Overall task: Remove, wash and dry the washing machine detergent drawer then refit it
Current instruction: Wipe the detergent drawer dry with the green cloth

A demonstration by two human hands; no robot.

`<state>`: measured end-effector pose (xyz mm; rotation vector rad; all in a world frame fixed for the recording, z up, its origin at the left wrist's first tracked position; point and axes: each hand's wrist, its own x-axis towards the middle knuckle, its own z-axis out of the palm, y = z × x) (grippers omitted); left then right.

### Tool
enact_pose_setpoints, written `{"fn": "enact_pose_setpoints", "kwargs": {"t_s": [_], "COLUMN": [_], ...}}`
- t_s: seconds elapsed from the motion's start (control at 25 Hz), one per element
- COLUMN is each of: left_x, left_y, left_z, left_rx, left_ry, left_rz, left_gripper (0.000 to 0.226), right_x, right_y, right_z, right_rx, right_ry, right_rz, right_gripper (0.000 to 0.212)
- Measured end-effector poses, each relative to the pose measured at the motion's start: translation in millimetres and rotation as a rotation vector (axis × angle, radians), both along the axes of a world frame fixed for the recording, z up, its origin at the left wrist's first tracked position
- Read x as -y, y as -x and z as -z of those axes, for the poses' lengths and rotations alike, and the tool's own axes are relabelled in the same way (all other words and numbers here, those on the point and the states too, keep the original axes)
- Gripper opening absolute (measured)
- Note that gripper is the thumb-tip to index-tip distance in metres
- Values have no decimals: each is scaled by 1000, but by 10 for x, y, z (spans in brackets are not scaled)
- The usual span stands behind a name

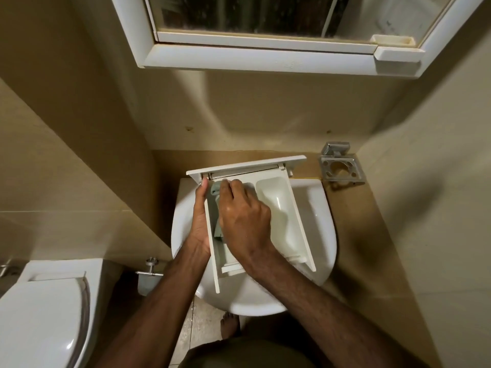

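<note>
The white detergent drawer [276, 203] is held over the white washbasin [318, 221], its front panel pointing at the wall. My left hand [199, 219] grips the drawer's left side wall, thumb up near the front panel. My right hand [243, 221] is inside the left compartment, fingers curled down onto a grey-green cloth [215, 192]. Most of the cloth is hidden under that hand. The right compartment lies bare and open to view.
A metal holder [340, 168] is fixed on the ledge right of the basin. A white toilet [42, 309] stands at lower left, with a chrome fitting [150, 266] on the wall beside it. A white-framed window [265, 30] is overhead. My bare foot [229, 325] is on the tiled floor.
</note>
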<state>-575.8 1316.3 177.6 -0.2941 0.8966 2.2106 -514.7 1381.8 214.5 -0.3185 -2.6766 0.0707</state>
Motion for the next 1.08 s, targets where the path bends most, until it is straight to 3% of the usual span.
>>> {"fn": "enact_pose_setpoints", "kwargs": {"t_s": [0.12, 0.28, 0.36, 0.48, 0.64, 0.72, 1.0, 1.08], "left_x": [-42, -41, -35, -19, -15, -14, -69, -62], "left_y": [-14, 45, 38, 68, 127, 132, 86, 118], "left_z": [-35, -159, -167, -210, -308, -312, -268, -277], "left_rx": [14, 48, 56, 11, -38, -52, -15, -22], "left_ry": [-3, 1, 33, 12, 69, 67, 130, 149], "left_rz": [-27, 45, 35, 24, 73, 69, 32, 33], "left_gripper": [50, 55, 56, 57, 64, 65, 62, 65], "right_x": [20, 67, -8, -98, -112, -135, 27, 25], "right_y": [10, 83, 99, -88, -332, -314, -237, -114], "right_z": [8, -102, -192, -254, -241, -240, -311, -331], "right_rx": [48, 157, 231, 387, 429, 489, 625, 569], "right_ry": [16, 72, 132, 185, 260, 283, 47, -39], "right_rz": [-29, -105, -164, -272, -313, -322, -261, -258], "right_gripper": [55, 13, 19, 11, 6, 21, 28, 23]}}
